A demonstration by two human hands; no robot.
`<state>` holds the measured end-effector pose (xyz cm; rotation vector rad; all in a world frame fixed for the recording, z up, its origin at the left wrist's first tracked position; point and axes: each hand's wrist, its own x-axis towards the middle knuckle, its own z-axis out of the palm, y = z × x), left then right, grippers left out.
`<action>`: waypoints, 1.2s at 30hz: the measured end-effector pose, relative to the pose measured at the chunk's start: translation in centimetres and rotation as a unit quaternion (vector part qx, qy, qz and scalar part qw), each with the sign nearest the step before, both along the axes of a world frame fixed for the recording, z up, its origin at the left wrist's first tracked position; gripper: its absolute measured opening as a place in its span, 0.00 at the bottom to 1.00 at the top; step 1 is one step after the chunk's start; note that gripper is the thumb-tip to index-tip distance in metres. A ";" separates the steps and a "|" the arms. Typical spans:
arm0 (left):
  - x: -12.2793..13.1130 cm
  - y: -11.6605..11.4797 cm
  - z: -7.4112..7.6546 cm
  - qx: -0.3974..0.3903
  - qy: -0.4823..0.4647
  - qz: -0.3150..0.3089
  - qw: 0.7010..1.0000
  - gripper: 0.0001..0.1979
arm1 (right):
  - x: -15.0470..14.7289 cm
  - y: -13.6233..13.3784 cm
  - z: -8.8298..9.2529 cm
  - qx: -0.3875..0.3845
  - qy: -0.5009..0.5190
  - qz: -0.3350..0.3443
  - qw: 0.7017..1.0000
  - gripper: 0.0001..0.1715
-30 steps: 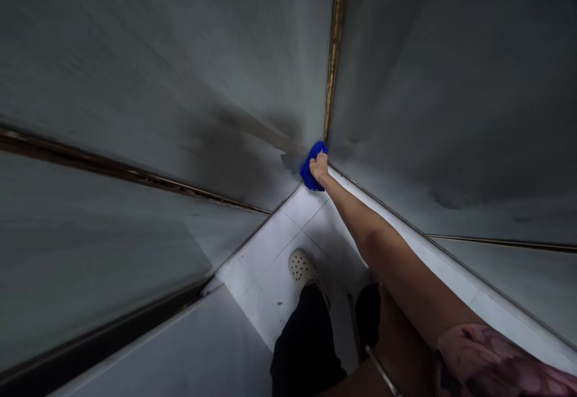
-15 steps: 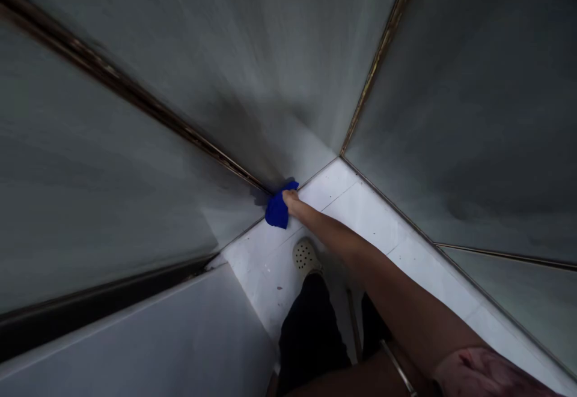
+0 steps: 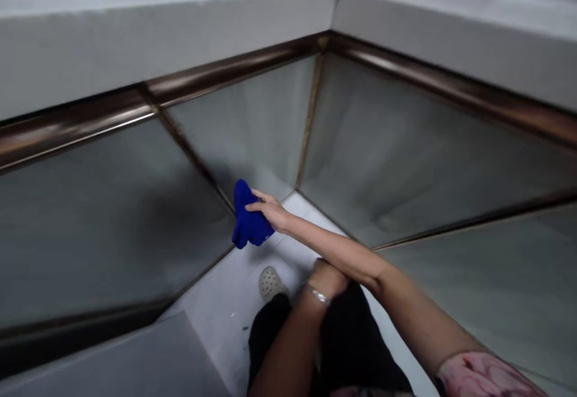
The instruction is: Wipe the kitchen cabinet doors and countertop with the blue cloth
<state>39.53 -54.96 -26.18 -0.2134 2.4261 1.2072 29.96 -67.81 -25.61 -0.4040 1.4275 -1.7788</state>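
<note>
Since the blue cloth (image 3: 249,223) looks soft and light, easily gathered at its bunched middle, the right hand (image 3: 269,211) clasps it there, just short of the grey panelled corner (image 3: 296,185), while the left hand's (image 3: 327,278) grip can't be told.

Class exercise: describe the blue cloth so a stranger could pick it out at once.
Find the corner where grey panels meet the white floor. A right hand reaches toward it. Its fingers grip the cloth, the only vivid blue thing in view.
</note>
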 end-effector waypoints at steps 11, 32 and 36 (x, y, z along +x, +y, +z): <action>-1.4 -3.0 3.9 -0.061 0.030 0.098 0.993 0.31 | 3.0 28.8 -2.0 0.161 0.155 -0.509 0.831 0.35; 0.2 -1.6 2.7 0.433 -0.007 0.279 0.857 0.26 | 6.8 23.3 -0.7 0.173 0.395 -0.219 0.875 0.40; -1.0 -1.0 3.8 0.443 -0.020 0.419 0.792 0.13 | 6.4 26.9 -1.2 0.094 0.394 -0.224 0.886 0.39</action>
